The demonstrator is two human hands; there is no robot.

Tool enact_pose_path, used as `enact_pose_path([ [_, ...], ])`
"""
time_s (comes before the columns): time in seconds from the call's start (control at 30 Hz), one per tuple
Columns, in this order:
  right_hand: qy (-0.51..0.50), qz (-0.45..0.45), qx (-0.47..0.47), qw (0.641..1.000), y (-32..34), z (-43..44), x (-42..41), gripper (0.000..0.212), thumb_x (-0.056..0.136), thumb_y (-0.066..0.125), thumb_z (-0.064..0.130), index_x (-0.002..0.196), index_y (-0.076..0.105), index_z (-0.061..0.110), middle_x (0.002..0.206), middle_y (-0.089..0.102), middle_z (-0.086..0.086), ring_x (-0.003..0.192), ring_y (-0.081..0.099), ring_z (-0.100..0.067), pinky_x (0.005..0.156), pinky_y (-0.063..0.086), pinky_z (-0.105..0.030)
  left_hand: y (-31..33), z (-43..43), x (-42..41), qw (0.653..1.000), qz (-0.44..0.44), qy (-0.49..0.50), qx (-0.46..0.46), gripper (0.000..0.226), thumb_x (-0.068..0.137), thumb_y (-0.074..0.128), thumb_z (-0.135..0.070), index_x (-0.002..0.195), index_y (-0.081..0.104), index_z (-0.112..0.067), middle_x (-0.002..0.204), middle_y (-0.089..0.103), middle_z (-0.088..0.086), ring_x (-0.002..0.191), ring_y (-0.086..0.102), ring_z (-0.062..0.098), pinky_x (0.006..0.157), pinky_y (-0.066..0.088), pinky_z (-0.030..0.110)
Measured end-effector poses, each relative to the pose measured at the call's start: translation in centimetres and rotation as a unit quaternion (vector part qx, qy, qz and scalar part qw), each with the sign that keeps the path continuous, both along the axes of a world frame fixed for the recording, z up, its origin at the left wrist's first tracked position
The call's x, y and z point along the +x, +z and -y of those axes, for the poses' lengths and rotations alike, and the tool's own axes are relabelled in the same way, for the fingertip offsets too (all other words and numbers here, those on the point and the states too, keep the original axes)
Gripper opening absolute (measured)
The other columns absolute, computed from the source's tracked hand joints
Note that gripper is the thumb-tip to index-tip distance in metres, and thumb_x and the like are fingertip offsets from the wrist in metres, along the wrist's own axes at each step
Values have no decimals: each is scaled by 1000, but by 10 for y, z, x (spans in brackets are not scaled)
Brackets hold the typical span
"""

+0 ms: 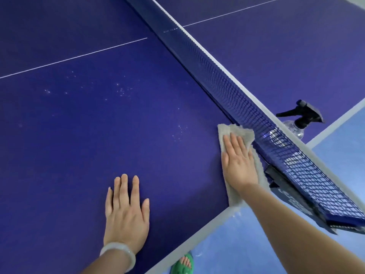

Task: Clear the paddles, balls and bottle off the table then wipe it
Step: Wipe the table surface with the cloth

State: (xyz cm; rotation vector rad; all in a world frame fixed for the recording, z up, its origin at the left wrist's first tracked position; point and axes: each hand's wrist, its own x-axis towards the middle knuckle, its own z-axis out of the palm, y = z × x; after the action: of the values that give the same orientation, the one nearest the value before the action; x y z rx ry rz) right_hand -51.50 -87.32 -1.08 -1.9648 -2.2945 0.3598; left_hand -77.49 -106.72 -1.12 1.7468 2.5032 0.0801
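The net (233, 91) hides the lower part of the spray bottle (308, 114). My right hand (238, 163) covers the middle of the cloth (227, 129). The table (197, 238) and the bottom edge cut off my green sandal (176, 269). Lettering on the clamp (287, 192) is too blurred to read.

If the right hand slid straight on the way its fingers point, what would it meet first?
Most likely the dark blue mesh net, near its foot. The right hand, flat on the grey cloth, points towards it at a shallow angle. The gap looks short, though depth is unclear.
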Motion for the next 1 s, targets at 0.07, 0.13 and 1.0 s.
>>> enact_pose_path([
  [0.07,-56,5,-8,998,0,-18,-14,55,104,22,33,158,8,27,165,3,4,152,-2,-15,122,5,-43,-1,0,-1,1000,-5,-2,-8,64,99,20,-42,150,33,-7,157,27,19,147,22,33,119,18,51],
  [0.13,-82,-8,-11,997,0,-24,-42,56,104,19,32,158,5,24,165,2,0,152,-3,-19,123,1,-44,-1,0,-1,1000,-12,-1,-17,64,99,17,-44,151,32,-9,157,26,18,148,22,33,119,19,51],
  [1.0,-102,4,4,995,-9,-33,-87,60,101,22,35,158,4,29,165,2,6,152,-3,-15,123,0,-48,19,-104,-41,990,70,126,-1,57,100,45,-33,146,39,1,152,32,24,144,27,40,118,25,52],
])
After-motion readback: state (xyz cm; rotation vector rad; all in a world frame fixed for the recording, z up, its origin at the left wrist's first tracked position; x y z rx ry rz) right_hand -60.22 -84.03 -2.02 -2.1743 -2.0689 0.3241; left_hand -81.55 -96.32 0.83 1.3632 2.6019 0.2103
